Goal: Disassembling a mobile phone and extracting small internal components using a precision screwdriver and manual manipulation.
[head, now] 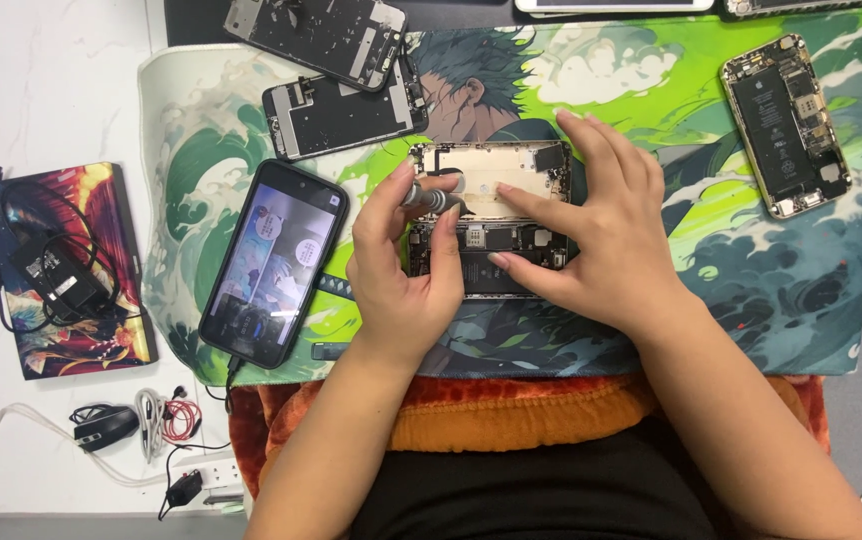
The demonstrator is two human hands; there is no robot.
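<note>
At the far left of the white counter (41, 80) lies a colourful illustrated box (101, 340) with a black power adapter (56, 280) and its cord on top. Near it, toward the near edge, sit a black mouse (106, 425), a coil of white and red cables (166, 415) and a white power strip (216, 480).

Right of these begins a green and white illustrated mat (751, 290). On its left part rests a working phone in a dark case (276, 262), screen lit, tilted, with a cable running from its near end. Beyond it, at the mat's far edge, two removed display assemblies (336, 70) lie face down, one overlapping the other.

At the mat's middle lies an opened phone body (496, 225), its circuit board and battery exposed. The left hand (401, 270) comes up from the near side, its grip clamped on a small grey screwdriver (429, 198) between thumb and fingers, the tool lying over the phone's upper left part. The right hand (606, 225) rests flat over the phone's right side, fingers spread and touching the frame and board, its grip apart and holding nothing.

Farther right, well apart from the hands, a second opened phone (786, 125) lies tilted with its black battery showing. Along the far edge, two more phones (616, 5) are only partly in view.
</note>
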